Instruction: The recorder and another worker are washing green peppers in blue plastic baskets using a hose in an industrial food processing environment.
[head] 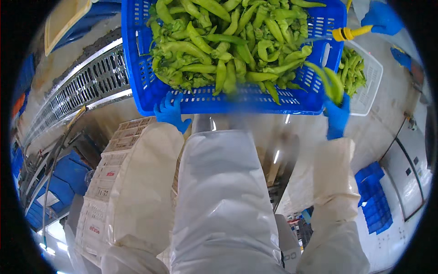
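A blue slatted plastic crate [219, 109] full of green peppers [202, 44] lies before me. My left hand [171, 111], in a blue glove, rests at the crate's near left edge with its fingers spread and nothing in them. My right hand [337, 118], also blue-gloved, holds long green peppers [330, 84] upright at the crate's near right corner. These peppers look slightly blurred. Beyond the right rim, another person's gloved hand [383, 19] is near a yellow-handled tool [352, 32], whose thin end points over the crate.
Right of the crate stands a white plastic basket [373, 78] with more green peppers. A metal drain grate [99, 72] runs along the left. White stacked crates [106, 173] stand by my left sleeve. Blue crates [374, 198] are at the lower right, and a yellow-rimmed container [61, 24] is at the upper left.
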### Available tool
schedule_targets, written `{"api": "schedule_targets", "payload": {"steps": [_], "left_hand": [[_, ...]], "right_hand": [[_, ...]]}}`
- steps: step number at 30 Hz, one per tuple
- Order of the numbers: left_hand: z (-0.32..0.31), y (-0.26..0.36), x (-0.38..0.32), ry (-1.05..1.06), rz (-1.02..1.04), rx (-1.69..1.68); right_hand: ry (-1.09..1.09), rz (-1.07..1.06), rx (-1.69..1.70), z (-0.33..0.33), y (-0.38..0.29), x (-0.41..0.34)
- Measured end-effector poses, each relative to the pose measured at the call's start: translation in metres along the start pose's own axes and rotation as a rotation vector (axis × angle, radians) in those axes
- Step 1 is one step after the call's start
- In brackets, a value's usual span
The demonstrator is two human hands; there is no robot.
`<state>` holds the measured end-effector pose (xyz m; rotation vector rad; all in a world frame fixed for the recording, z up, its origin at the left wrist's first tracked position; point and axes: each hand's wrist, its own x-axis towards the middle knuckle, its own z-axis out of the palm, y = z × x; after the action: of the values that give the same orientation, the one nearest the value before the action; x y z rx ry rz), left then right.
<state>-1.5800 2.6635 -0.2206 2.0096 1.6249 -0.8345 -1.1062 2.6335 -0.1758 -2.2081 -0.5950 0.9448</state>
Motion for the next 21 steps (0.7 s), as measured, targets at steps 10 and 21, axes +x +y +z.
{"api": "schedule_targets", "payload": {"steps": [10, 21], "left_hand": [[-0.006, 0.014, 0.007, -0.089, -0.004, -0.028], [-0.004, 0.015, 0.007, -0.032, 0.002, -0.037]], "right_hand": [[0.436, -0.588, -0.643, -0.071, 0.036, 0.077], [-0.103, -0.212, -1.153, 0.22, 0.039, -0.107]]}}
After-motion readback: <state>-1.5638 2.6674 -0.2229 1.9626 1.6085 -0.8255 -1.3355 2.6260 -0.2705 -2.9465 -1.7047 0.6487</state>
